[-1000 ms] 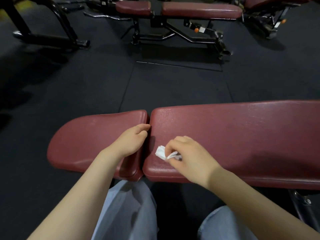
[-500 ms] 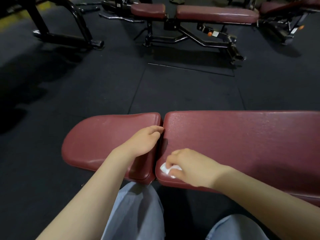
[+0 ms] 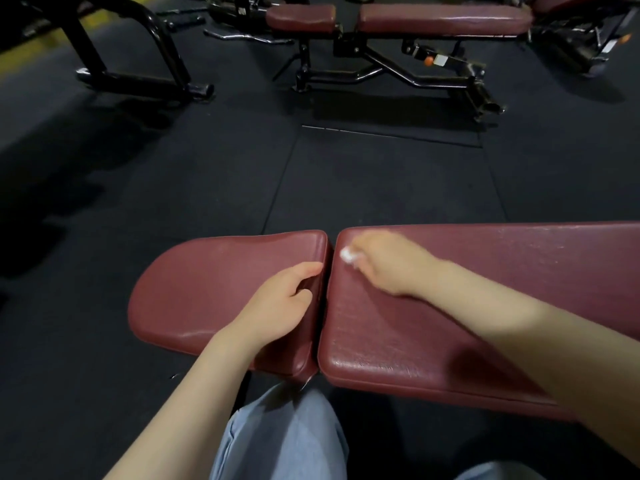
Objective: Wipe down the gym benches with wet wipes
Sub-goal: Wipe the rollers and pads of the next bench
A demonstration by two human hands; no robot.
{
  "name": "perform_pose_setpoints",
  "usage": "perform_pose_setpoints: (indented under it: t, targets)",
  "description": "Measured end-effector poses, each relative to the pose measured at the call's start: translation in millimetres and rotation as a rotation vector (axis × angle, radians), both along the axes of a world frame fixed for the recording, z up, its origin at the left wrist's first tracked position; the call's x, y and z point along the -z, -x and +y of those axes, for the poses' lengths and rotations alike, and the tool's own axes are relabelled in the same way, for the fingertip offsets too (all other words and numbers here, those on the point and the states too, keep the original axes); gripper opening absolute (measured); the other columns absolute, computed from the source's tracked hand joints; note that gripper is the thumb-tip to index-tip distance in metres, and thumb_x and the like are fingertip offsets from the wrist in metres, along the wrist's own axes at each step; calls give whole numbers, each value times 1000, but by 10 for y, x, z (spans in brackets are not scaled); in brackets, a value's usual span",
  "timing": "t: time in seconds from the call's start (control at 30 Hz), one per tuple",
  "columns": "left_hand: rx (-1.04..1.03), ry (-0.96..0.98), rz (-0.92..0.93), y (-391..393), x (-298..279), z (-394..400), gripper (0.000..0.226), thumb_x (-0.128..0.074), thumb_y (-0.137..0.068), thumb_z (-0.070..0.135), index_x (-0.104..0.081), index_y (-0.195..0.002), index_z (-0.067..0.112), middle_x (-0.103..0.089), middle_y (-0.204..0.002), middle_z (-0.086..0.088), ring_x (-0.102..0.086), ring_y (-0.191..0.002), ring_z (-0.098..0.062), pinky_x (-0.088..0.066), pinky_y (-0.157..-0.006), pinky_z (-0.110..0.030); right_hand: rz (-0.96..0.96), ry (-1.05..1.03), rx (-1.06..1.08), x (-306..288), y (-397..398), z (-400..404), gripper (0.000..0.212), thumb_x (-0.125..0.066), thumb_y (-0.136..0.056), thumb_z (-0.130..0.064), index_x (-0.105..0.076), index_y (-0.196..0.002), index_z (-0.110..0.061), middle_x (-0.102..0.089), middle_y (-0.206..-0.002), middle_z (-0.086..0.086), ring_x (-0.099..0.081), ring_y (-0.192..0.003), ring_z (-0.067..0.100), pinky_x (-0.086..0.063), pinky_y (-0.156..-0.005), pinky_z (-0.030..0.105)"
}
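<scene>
1. At about 11 o'clock, far back on the dark floor (image 3: 207, 168), stands a black metal frame (image 3: 138, 64).
2. At 8 o'clock is the short red seat pad (image 3: 207, 289) of the near bench.
3. The left hand (image 3: 277, 306) lies on the right end of that pad. Its fingers (image 3: 304, 271) are curled over the pad's edge and dip into the gap between the two pads. The thumb is bent in beside them.
4. At 6 o'clock are the person's legs in light blue trousers (image 3: 284, 438).
5. At 12 o'clock, far away, is another red bench (image 3: 443, 19) on black legs.
6. The long red back pad (image 3: 450, 323) starts just right of the gap and runs out to 3 o'clock.
7. The white wet wipe (image 3: 347, 255) is a small bunched lump on the far left corner of the long pad. It pokes out at the left of the fingertips.
8. The right hand (image 3: 388, 265) pinches the wipe and presses it on the pad. The hand is blurry, so I cannot tell how each finger lies.
</scene>
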State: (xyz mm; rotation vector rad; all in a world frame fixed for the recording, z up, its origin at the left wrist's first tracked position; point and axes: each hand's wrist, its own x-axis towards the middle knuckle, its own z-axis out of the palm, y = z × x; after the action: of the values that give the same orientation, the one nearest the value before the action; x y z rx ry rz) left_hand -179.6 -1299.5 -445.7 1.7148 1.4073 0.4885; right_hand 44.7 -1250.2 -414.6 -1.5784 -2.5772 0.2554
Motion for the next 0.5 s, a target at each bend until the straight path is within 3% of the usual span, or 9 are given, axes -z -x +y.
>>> perform_pose_setpoints:
  t: [0.07, 0.17, 0.23, 0.33, 0.37, 0.43, 0.5]
  targets:
    - [9, -31, 32, -34, -23, 23, 59, -43, -90, 3, -47, -143, 29, -50, -143, 16, -41, -133, 0, -28, -112, -21, 128, 209, -245, -186, -11, -606, 24, -48, -98, -26, -64, -113, -17, -64, -111, 1, -58, -99, 16, -43, -85, 26]
    - [11, -19, 62, -94, -57, 43, 58, -44, -92, 5, -43, -145, 28, -48, -145, 14, -40, -135, -4, -28, -110, -20, -23, 312, -438, -249, -6, -750, 22, -52, -94, -22, -62, -113, -19, -62, -110, -4, -57, -95, 13, -41, -80, 23]
    - [27, -7, 91, -102, -74, 28, 58, -44, -93, 9, -40, -147, 28, -43, -149, 13, -37, -138, -6, -27, -114, -24, -136, 245, -350, -199, -2, -324, 18, -54, -93, -21, -62, -109, -17, -61, -107, 0, -58, -94, 18, -46, -83, 33]
    - [67, -3, 137, -99, -102, -10, 59, -45, -94, 10, -36, -149, 28, -37, -153, 13, -31, -141, -5, -23, -116, -24, -147, 56, 56, -120, -84, 326, 9, -49, -90, -19, -57, -86, -19, -56, -91, 2, -60, -88, 29, -49, -74, 41]
    - [74, -6, 152, -97, -106, -17, 59, -45, -94, 10, -35, -150, 29, -36, -153, 13, -30, -142, -5, -22, -115, -22, -176, -10, 102, -86, -72, 335, 12, -47, -91, -18, -55, -83, -17, -56, -89, 5, -59, -87, 31, -47, -72, 40]
    - [79, 0, 176, -87, -117, -17, 60, -46, -94, 10, -35, -150, 30, -37, -153, 14, -31, -142, -6, -23, -114, -22, -181, -34, -43, -74, 4, -38, 19, -43, -96, -20, -59, -89, -13, -59, -92, 7, -57, -88, 29, -45, -73, 37]
    - [87, -7, 194, -89, -121, -11, 61, -47, -93, 11, -35, -150, 30, -39, -152, 13, -33, -141, -7, -25, -113, -23, -81, 147, -320, -183, 86, -687, 18, -43, -98, -19, -61, -99, -16, -59, -97, 2, -53, -86, 20, -44, -77, 34]
